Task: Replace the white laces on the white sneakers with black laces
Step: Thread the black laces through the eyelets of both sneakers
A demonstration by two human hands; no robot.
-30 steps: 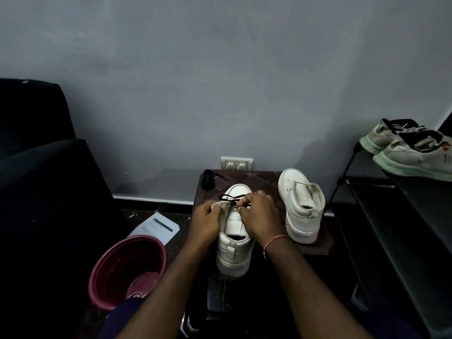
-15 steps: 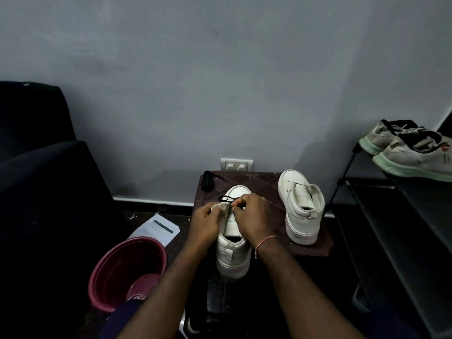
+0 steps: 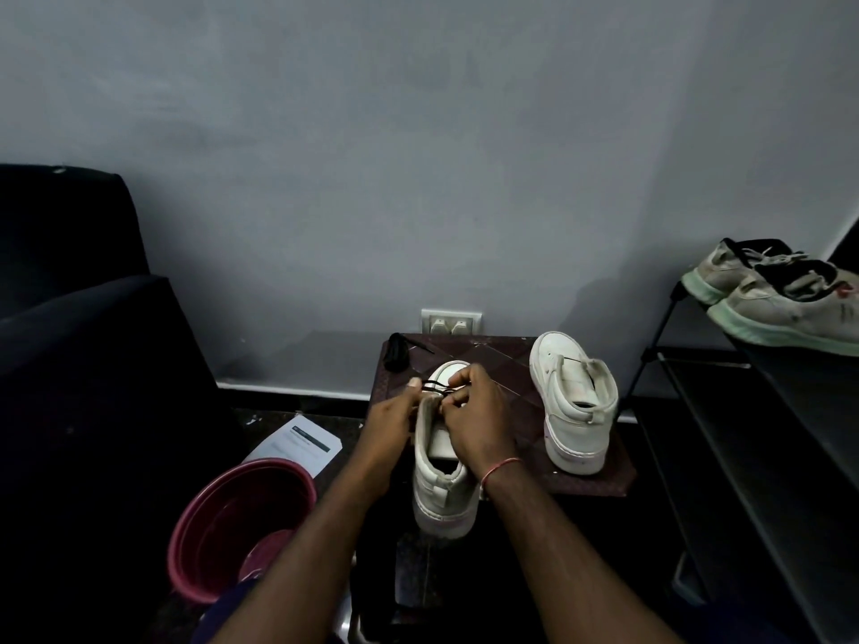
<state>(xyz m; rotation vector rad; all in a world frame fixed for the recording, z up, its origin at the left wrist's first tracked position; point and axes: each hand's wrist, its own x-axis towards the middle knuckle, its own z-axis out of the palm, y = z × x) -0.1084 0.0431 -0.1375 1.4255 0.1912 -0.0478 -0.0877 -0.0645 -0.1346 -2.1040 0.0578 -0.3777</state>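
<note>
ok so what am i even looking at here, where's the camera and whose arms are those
No machine here: a person wears a camera on the head, looking down at their own two arms. The left hand and right hand each pinch a black lace at the front of a white sneaker, which stands on a small dark table. The second sneaker stands beside it, and a black bundle lies at the table's far corner. A pink bucket sits on the floor.
</note>
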